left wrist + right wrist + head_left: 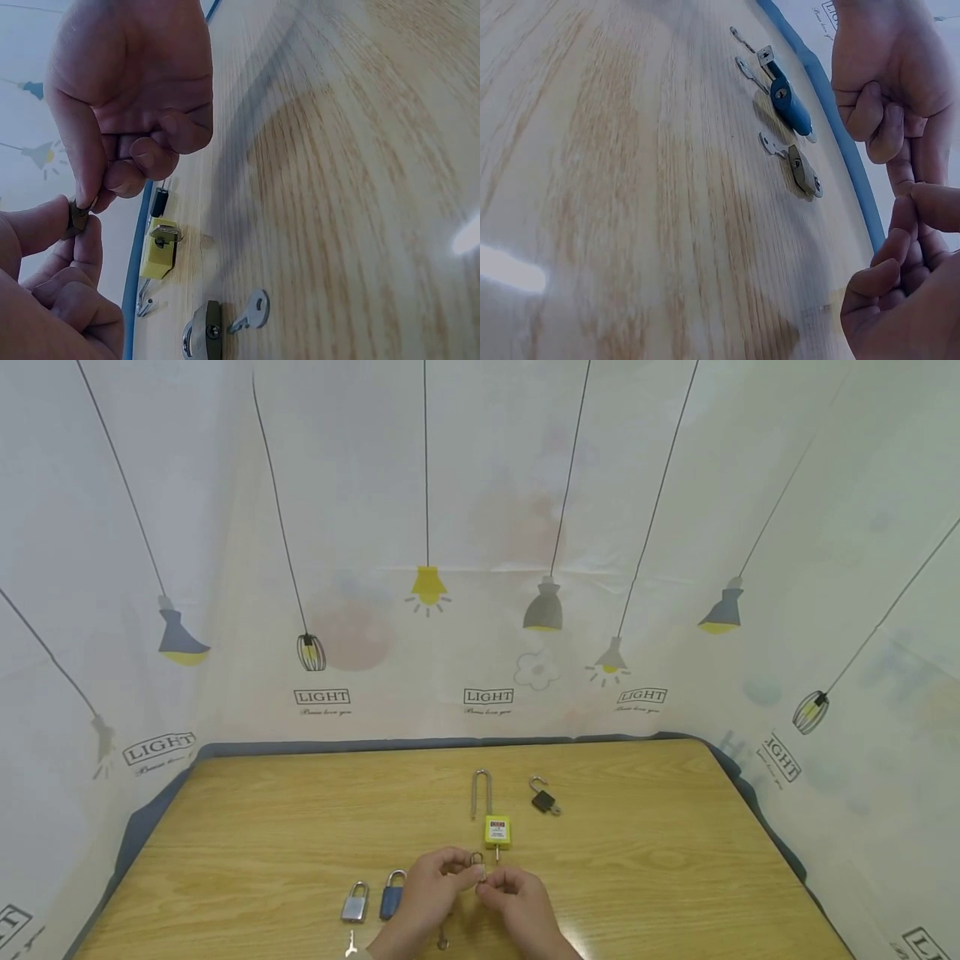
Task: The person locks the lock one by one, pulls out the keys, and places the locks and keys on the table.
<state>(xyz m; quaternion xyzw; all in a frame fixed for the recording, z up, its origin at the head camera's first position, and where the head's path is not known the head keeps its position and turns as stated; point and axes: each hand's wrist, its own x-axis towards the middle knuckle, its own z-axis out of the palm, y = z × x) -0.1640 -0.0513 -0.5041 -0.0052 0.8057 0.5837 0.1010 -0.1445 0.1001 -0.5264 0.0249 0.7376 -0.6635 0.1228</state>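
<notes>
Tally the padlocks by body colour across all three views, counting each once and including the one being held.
Blue padlock: 1
Yellow padlock: 1
Black padlock: 1
Metal-coloured: 3 (silver padlock, dull padlock, held padlock)
Total: 6

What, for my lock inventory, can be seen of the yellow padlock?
The yellow padlock has a boxy, plastic-looking body with a printed label. Its tall metallic shackle is open, one leg free. A key sits in its near end. It lies on the wooden table, apparently clear of left hand and right hand.
</notes>
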